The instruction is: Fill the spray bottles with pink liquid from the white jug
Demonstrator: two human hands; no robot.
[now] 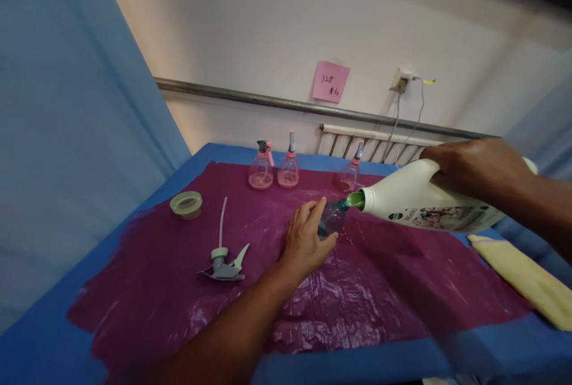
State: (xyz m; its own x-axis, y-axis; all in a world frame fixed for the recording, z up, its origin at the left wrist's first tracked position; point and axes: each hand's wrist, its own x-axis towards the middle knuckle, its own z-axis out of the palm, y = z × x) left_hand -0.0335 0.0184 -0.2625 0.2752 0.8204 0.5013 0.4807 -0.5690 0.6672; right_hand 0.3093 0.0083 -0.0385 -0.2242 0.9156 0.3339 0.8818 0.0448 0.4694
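Observation:
My left hand (308, 233) is wrapped round a small clear spray bottle (331, 218) with a green neck and no spray head on it. The bottle tilts toward the right. My right hand (473, 164) grips a large cream-coloured jug (415, 197) by its handle and holds it nearly on its side. The jug's open green-lined mouth meets the neck of the small bottle; whether liquid is flowing I cannot tell. A grey and pale-green trigger spray head (223, 266) with its tube lies on the purple plastic sheet (161, 278), left of my left hand.
Toward the back stand two pink-topped spray bottles (261, 173) with pink liquid, and a third similar bottle (350, 175) further right. A round pale-green container (186, 204) sits at left. A folded yellow cloth (522, 272) lies at right. Behind are a radiator (348, 142) and a plugged-in cable (421, 105).

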